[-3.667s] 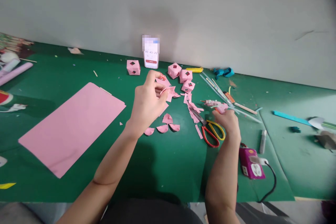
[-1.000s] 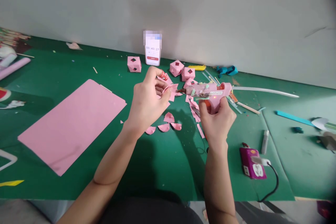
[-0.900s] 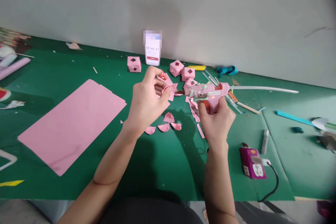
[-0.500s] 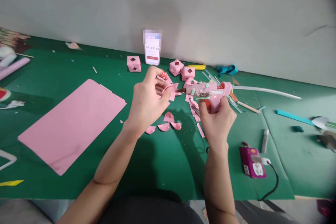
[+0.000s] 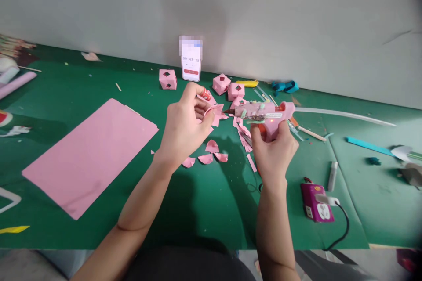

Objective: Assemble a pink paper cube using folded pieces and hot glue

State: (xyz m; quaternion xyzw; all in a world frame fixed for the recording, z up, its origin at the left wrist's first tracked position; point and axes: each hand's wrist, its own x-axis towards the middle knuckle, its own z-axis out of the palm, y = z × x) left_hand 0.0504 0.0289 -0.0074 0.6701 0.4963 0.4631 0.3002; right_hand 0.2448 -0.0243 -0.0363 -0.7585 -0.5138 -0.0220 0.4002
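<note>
My left hand (image 5: pixel 186 127) pinches a folded pink paper piece (image 5: pixel 217 116) between thumb and fingers. Wrapped round the handle of a pink glue gun (image 5: pixel 257 112), my right hand (image 5: pixel 275 153) holds it level, its nozzle pointing left close to the paper. Whether the tip touches the paper I cannot tell. A long clear glue stick (image 5: pixel 346 116) sticks out of the gun's back. Several curved pink paper petals (image 5: pixel 206 159) lie below my left hand. Behind the hands stand pink paper boxes with diamond-shaped holes (image 5: pixel 168 79).
A large pink sheet (image 5: pixel 92 158) lies at the left. A phone (image 5: pixel 191 59) showing a timer leans on the wall. Pink paper strips (image 5: pixel 252 163) lie beside the glue gun. At the right are a purple power box (image 5: pixel 317 203) with a plugged-in cord and a grey-white tube (image 5: pixel 332 176).
The glue gun and my right hand have shifted slightly right, drawing the nozzle back a little from the paper. My left hand keeps its pinch on the paper piece almost unmoved.
</note>
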